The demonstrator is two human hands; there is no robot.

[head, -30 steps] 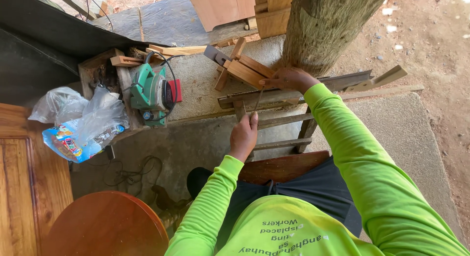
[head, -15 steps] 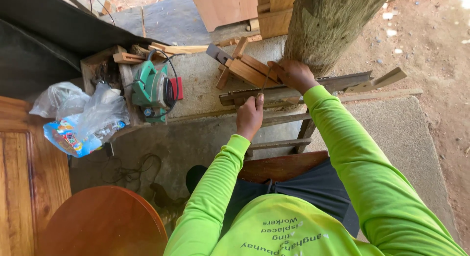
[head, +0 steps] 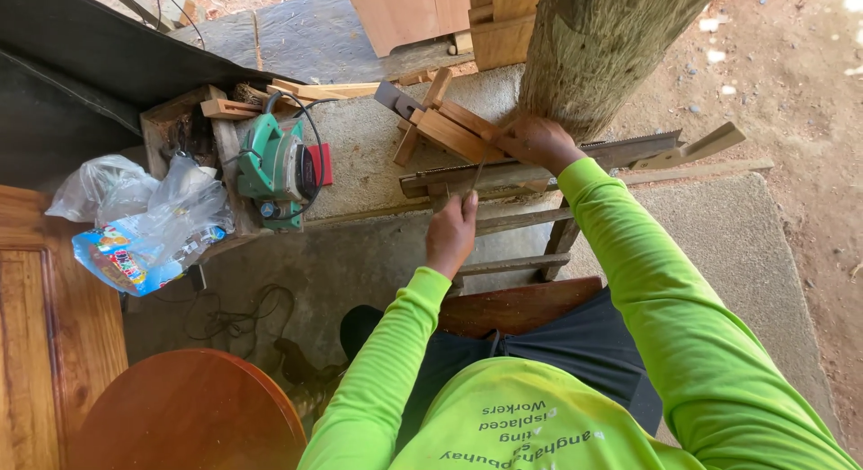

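A long hand saw (head: 575, 160) with a pale wooden handle lies on edge in a wooden frame (head: 503, 220) in front of me. My right hand (head: 539, 142) grips the saw's top edge, next to a bundle of short wood pieces (head: 449, 128) and beside a tree trunk (head: 602, 48). My left hand (head: 452, 232) pinches a thin metal file (head: 475, 176), whose tip reaches the saw blade. Both arms are in bright green sleeves.
A green power tool (head: 274, 169) with a black cord sits on the concrete ledge (head: 360, 155) to the left. Clear plastic bags (head: 148, 223) lie further left. A round wooden top (head: 189, 412) and a wooden panel (head: 40, 344) are at lower left. Boards (head: 404, 12) stand behind.
My left hand has risen from the frame's lower rails up to the saw blade, bringing the thin file to it. My right hand has stayed on the saw.
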